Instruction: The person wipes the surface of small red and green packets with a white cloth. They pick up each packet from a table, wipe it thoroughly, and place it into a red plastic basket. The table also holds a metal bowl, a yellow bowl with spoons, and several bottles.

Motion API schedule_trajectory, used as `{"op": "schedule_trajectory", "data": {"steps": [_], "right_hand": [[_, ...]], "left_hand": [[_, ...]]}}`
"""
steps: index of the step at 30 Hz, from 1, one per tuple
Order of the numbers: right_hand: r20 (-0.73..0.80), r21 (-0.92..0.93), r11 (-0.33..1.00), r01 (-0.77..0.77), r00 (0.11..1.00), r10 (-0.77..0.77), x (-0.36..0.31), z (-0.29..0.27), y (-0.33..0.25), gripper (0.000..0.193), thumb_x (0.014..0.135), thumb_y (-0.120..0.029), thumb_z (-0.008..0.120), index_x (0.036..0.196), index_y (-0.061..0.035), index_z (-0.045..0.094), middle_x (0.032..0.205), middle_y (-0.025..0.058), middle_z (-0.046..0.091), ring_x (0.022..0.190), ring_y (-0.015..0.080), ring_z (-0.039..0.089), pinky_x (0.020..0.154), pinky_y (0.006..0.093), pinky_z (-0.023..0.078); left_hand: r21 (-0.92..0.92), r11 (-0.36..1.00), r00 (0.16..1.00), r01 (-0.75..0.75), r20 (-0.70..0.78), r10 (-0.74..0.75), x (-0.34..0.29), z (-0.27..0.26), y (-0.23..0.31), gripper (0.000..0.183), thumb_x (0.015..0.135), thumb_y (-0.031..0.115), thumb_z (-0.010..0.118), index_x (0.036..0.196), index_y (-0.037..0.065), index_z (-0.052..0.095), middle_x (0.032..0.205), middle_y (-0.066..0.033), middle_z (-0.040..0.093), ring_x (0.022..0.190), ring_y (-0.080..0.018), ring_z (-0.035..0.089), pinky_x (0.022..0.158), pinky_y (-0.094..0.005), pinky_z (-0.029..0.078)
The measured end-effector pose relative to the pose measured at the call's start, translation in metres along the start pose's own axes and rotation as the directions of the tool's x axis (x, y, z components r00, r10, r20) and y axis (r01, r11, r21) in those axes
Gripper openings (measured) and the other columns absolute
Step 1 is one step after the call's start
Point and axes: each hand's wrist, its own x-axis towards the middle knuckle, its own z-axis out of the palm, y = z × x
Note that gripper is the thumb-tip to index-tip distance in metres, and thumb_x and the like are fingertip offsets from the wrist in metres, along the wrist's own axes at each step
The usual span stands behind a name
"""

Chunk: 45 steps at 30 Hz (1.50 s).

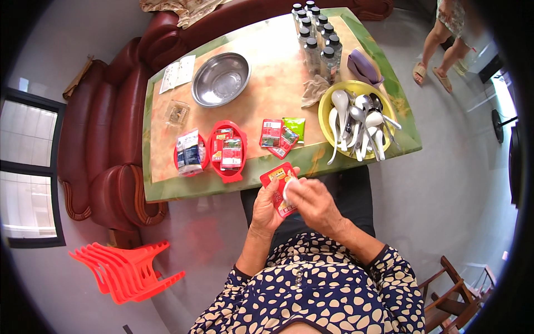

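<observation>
Both hands are raised over my lap, just in front of the green-edged marble table (167, 186). My left hand (266, 209) grips a small red packet (277, 177) from below. My right hand (311, 201) pinches the same packet at its right side, with something small and white between its fingertips. On the table just beyond lie a few more red packets (273, 133) and a green one (295, 127). A red tray (228, 172) and a smaller red dish (203, 161) hold further packets.
A yellow bowl (334, 92) holds several white and metal spoons. A steel bowl (220, 79), several clear bottles (317, 39), a cloth (314, 89), a purple pouch (362, 67) and a paper (177, 72) sit farther back. Dark red sofa (100, 145) left, stacked red stools (125, 267), another person's legs (439, 50).
</observation>
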Motion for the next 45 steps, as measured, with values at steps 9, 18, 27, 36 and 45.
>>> {"op": "schedule_trajectory", "data": {"steps": [9, 18, 27, 36, 45], "right_hand": [[-0.008, -0.126, 0.992, 0.018, 1.0, -0.019, 0.02, -0.006, 0.018, 0.039, 0.074, -0.011, 0.061, 0.111, 0.0019, 0.06, 0.116, 0.01, 0.056, 0.099, 0.0245, 0.055, 0.08, 0.0356, 0.047], [0.023, 0.035, 0.997, -0.071, 0.997, 0.071, -0.032, -0.014, -0.004, 0.036, 0.071, 0.002, 0.067, 0.106, 0.0013, 0.06, 0.11, 0.0132, 0.056, 0.096, 0.029, 0.056, 0.082, 0.0375, 0.049], [0.058, 0.694, 0.514, -0.504, 0.751, 0.658, 0.003, 0.002, 0.017, 0.022, 0.085, -0.001, 0.062, 0.106, 0.0003, 0.059, 0.101, 0.0084, 0.06, 0.092, 0.0173, 0.06, 0.08, 0.029, 0.05], [0.343, 0.89, -0.027, -0.455, 0.63, 0.696, 0.013, 0.024, 0.02, 0.016, 0.094, -0.013, 0.062, 0.102, -0.0003, 0.064, 0.086, -0.0018, 0.064, 0.072, 0.0028, 0.057, 0.063, 0.019, 0.047], [0.366, 0.931, -0.292, -0.221, 0.533, 0.763, 0.012, 0.036, 0.028, 0.018, 0.098, -0.017, 0.055, 0.103, -0.0022, 0.063, 0.084, -0.0002, 0.065, 0.068, 0.0045, 0.059, 0.063, 0.0205, 0.049]], "left_hand": [[0.062, 0.997, 0.999, -0.035, -0.02, 0.036, 0.0, 0.001, 0.002, 0.032, 0.1, 0.016, 0.049, 0.127, -0.001, 0.051, 0.119, -0.0125, 0.063, 0.107, -0.0212, 0.063, 0.091, -0.0378, 0.054], [0.039, 0.999, 0.997, -0.017, -0.071, 0.02, 0.007, 0.004, -0.006, 0.032, 0.097, 0.013, 0.053, 0.125, -0.003, 0.052, 0.119, -0.0169, 0.062, 0.108, -0.0272, 0.063, 0.093, -0.0406, 0.053], [0.14, 0.989, 0.993, -0.039, -0.105, 0.054, 0.002, 0.007, -0.012, 0.027, 0.096, 0.011, 0.056, 0.122, 0.004, 0.056, 0.114, -0.0089, 0.065, 0.101, -0.0189, 0.065, 0.085, -0.0353, 0.056], [0.426, 0.896, 0.975, -0.128, -0.114, 0.193, -0.001, 0.007, -0.007, 0.025, 0.094, 0.007, 0.059, 0.119, 0.003, 0.058, 0.109, -0.0061, 0.066, 0.092, -0.0111, 0.065, 0.081, -0.0274, 0.054], [0.439, 0.89, 0.968, -0.119, -0.146, 0.202, -0.006, 0.009, -0.002, 0.022, 0.094, 0.007, 0.059, 0.116, 0.002, 0.057, 0.108, -0.0069, 0.066, 0.092, -0.0109, 0.064, 0.08, -0.027, 0.054]]}}
